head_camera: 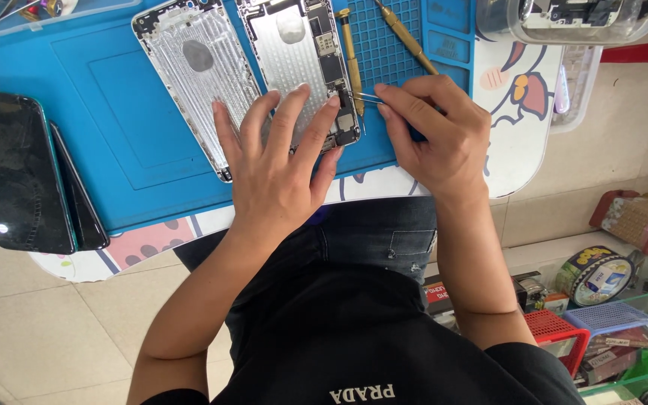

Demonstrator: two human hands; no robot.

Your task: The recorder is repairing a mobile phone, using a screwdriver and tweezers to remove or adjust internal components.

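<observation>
Two opened silver phone housings lie on a blue repair mat [114,112]. My left hand [275,161] rests flat with fingers spread across the lower ends of the left housing [193,60] and the right housing [301,52], pressing them down. My right hand [436,135] pinches thin metal tweezers [365,97], whose tips reach the lower right corner of the right housing, where circuit parts show. Two brass-handled screwdrivers [406,34] lie on the mat's grid just beyond my right hand.
A dark phone [13,169] and a second dark slab lie at the mat's left edge. The small table [523,142] has a cartoon print. A clear plastic box [579,19] sits top right. Baskets and boxes [601,322] crowd the floor at right.
</observation>
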